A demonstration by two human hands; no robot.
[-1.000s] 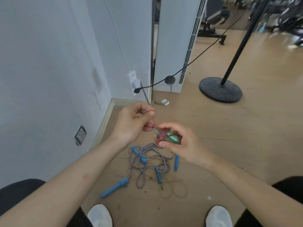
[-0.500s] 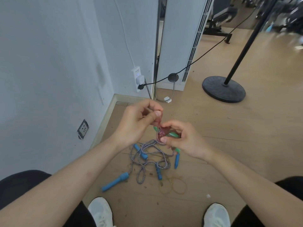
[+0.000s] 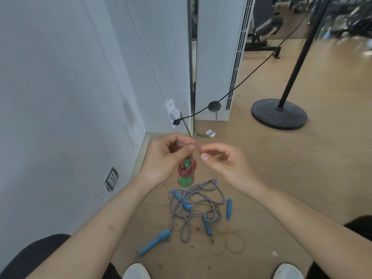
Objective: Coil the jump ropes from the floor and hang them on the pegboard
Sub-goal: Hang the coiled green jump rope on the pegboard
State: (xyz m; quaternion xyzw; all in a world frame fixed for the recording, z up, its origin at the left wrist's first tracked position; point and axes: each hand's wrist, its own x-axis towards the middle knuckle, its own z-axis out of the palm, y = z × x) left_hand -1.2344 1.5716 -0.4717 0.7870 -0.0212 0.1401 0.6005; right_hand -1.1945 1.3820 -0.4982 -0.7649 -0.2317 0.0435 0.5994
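A person stood over a wooden floor beside a white wall. Their left hand gripped the top of a small coiled red jump rope with green handles, which dangled below the fist, clear of the floor. The right hand, just beside the left, appeared to pinch the rope's thin loose strand between thumb and forefinger. Striped jump ropes with blue handles lay tangled and uncoiled on the floor beneath.

The risk, as I judged it, was that the slick strand could slip from that light pinch. The coil might then spring undone, since only the left hand's grip kept it together.

A second earlier the right hand had cupped the bundle. By now it had let go, and the coil hung from the left hand alone.
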